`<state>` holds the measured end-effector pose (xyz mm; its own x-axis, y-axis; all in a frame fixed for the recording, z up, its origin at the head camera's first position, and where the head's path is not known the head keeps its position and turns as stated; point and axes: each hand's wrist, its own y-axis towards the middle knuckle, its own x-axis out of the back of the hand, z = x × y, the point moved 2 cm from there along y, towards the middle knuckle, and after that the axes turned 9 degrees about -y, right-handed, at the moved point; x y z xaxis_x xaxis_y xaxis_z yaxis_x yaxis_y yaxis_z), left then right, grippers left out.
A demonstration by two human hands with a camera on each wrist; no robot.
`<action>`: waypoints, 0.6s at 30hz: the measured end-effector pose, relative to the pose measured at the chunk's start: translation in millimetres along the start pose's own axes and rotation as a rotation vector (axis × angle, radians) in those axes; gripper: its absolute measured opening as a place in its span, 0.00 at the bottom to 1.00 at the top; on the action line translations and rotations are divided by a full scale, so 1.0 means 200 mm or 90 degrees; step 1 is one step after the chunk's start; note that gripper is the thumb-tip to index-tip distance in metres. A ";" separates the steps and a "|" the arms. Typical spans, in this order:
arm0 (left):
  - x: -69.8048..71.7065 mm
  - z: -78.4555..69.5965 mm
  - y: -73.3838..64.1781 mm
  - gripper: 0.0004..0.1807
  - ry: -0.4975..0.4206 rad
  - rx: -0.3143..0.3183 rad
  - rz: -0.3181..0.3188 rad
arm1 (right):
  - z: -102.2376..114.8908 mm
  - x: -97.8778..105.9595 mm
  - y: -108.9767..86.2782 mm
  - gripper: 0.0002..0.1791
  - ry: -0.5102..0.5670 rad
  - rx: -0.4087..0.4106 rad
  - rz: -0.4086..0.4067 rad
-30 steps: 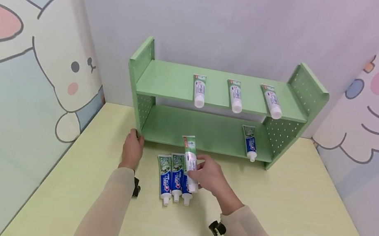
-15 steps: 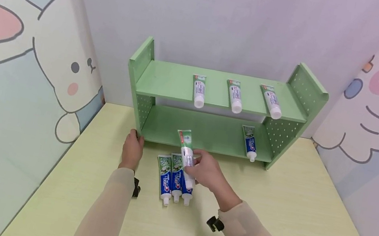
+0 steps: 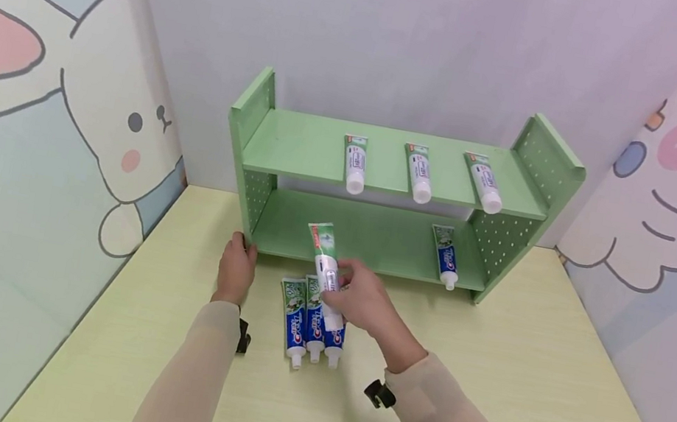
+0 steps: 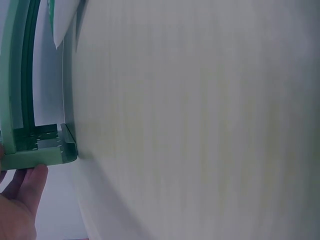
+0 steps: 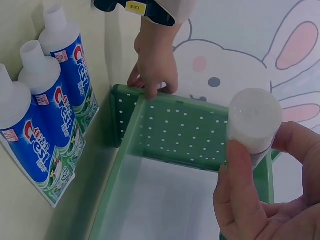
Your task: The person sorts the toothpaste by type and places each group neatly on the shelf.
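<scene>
My right hand (image 3: 367, 299) pinches a white toothpaste tube (image 3: 323, 259) with a green end, green end up and leaning left. It hangs over the front of the green two-tier shelf (image 3: 289, 225), overlapping the lower board. In the right wrist view its white cap (image 5: 255, 120) faces the camera between thumb and fingers. My left hand (image 3: 236, 268) grips the front edge of the shelf's left side panel, thumb and fingers on either side of it. Below the held tube, three blue-and-green toothpaste tubes (image 3: 296, 323) lie side by side on the table, caps toward me, the rightmost partly hidden.
Three white-and-green tubes (image 3: 419, 172) lie spaced along the upper board from middle to right. One blue-and-green tube (image 3: 445, 256) lies at the lower board's right end. Cartoon-printed walls (image 3: 151, 83) enclose the pale yellow table (image 3: 517, 390).
My right hand has moved left and slightly toward the shelf with the white tube, which now leans further left. My left hand stays on the shelf panel.
</scene>
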<state>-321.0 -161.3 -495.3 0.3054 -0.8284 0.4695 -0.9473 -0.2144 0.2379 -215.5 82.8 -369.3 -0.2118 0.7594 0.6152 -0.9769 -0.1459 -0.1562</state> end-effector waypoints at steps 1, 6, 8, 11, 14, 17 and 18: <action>0.00 0.00 0.00 0.15 -0.001 0.000 -0.001 | 0.01 0.00 0.00 0.35 -0.003 0.002 -0.001; 0.00 0.00 0.00 0.16 -0.006 -0.001 -0.003 | 0.05 0.00 0.00 0.35 -0.017 0.012 -0.003; 0.00 0.00 0.00 0.16 -0.009 -0.001 -0.002 | 0.07 0.01 0.00 0.35 -0.022 0.015 -0.004; 0.00 0.00 0.00 0.16 -0.011 0.003 -0.001 | 0.09 0.01 0.00 0.35 -0.026 0.016 -0.006; 0.00 0.00 0.00 0.16 -0.010 0.007 0.002 | 0.11 0.01 0.00 0.35 -0.029 0.018 -0.006; 0.01 -0.01 -0.01 0.16 -0.009 0.009 0.005 | 0.13 0.01 0.00 0.35 -0.034 0.022 -0.007; 0.01 -0.01 -0.01 0.16 -0.010 0.010 0.005 | 0.14 0.02 0.00 0.35 -0.037 0.024 -0.007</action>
<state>-319.4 -161.3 -494.2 0.2963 -0.8378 0.4586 -0.9513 -0.2159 0.2202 -217.1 67.7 -346.1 -0.2010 0.7233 0.6607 -0.9794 -0.1620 -0.1206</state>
